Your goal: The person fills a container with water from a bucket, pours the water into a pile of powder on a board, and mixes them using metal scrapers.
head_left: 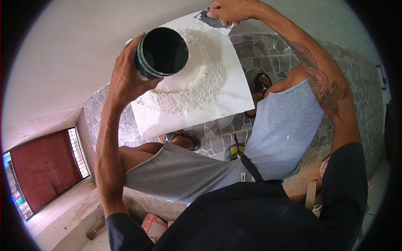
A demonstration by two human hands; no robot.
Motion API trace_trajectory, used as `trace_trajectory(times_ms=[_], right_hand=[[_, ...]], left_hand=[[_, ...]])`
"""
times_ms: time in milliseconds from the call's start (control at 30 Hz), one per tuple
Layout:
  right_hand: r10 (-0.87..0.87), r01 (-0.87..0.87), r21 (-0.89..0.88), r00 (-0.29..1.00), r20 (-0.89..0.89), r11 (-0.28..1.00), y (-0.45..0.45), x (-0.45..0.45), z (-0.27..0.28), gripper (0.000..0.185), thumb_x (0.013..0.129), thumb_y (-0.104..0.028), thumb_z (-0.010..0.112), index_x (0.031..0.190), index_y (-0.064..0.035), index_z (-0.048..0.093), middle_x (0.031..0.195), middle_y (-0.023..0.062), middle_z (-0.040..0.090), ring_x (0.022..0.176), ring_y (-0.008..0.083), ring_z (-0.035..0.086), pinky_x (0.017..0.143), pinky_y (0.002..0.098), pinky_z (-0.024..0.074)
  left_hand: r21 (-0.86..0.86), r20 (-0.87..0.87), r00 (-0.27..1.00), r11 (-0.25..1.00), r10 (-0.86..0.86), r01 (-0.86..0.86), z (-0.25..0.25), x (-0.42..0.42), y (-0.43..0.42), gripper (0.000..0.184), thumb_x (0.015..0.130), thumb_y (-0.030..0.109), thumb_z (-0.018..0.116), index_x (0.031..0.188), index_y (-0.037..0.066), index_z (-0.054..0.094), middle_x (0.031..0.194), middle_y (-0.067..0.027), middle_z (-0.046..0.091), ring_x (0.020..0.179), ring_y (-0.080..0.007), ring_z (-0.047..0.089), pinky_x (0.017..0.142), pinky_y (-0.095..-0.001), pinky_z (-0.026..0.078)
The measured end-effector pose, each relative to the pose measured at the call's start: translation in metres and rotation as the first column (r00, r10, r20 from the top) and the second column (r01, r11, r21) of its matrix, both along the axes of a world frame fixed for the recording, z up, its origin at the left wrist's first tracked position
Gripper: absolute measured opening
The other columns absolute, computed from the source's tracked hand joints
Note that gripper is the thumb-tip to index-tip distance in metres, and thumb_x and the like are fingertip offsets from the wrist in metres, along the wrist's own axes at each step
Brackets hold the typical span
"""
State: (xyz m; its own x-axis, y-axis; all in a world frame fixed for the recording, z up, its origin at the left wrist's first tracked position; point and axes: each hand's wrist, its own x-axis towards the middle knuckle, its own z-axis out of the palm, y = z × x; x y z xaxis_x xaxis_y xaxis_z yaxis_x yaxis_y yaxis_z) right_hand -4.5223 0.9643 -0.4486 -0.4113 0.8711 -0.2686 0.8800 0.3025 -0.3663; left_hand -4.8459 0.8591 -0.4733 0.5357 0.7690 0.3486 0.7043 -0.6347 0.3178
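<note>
White powder lies heaped on a pale board, seen in the head view, the only one. It forms a rough, lumpy ring around a smoother, pale middle, leaving bare strips along the board's near edge and right edge. The near-left corner and the near-right corner of the board are bare too.

The left hand is curved wide around the side of a round container, thumb on the near side and fingers along the outer side. The container is over the left part of the board, its dark open mouth facing the camera, and it covers part of the powder ring. Whether anything is inside is too dark to tell.

The right hand is at the board's far-right corner, its fingers bent in around a flat scraper, whose blade is smeared dark grey and white. It is hard to tell whether the blade touches the board.

One sandalled foot is just beside the near edge, the other beside the right edge. Around the board runs a stone-patterned floor.
</note>
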Motion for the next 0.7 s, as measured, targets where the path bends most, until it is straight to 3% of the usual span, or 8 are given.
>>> trace_trajectory(times_ms=[400, 700], right_hand=[[-0.024, 0.024, -0.028, 1.000, -0.013, 0.999, -0.001, 0.001, 0.001, 0.034, 0.093, -0.024, 0.054, 0.090, 0.0046, 0.073, 0.077, 0.0144, 0.069, 0.064, 0.0232, 0.061, 0.061, 0.0400, 0.0480], [-0.092, 0.092, -0.032, 0.996, 0.006, 0.995, -0.011, -0.004, 0.011, 0.034, 0.093, -0.024, 0.053, 0.092, 0.0034, 0.073, 0.080, 0.0150, 0.072, 0.066, 0.0249, 0.064, 0.064, 0.0404, 0.0508]], left_hand=[[-0.006, 0.009, 1.000, 1.000, 0.029, -0.029, 0.000, 0.001, -0.001, 0.110, 0.054, 0.008, 0.095, 0.147, 0.011, 0.037, 0.145, -0.0154, 0.049, 0.132, -0.0332, 0.051, 0.110, -0.0448, 0.045], [-0.101, 0.281, 0.959, 0.995, 0.041, -0.013, 0.009, -0.002, -0.001, 0.104, 0.061, 0.019, 0.096, 0.144, 0.008, 0.035, 0.132, -0.0170, 0.057, 0.120, -0.0299, 0.061, 0.104, -0.0420, 0.051]])
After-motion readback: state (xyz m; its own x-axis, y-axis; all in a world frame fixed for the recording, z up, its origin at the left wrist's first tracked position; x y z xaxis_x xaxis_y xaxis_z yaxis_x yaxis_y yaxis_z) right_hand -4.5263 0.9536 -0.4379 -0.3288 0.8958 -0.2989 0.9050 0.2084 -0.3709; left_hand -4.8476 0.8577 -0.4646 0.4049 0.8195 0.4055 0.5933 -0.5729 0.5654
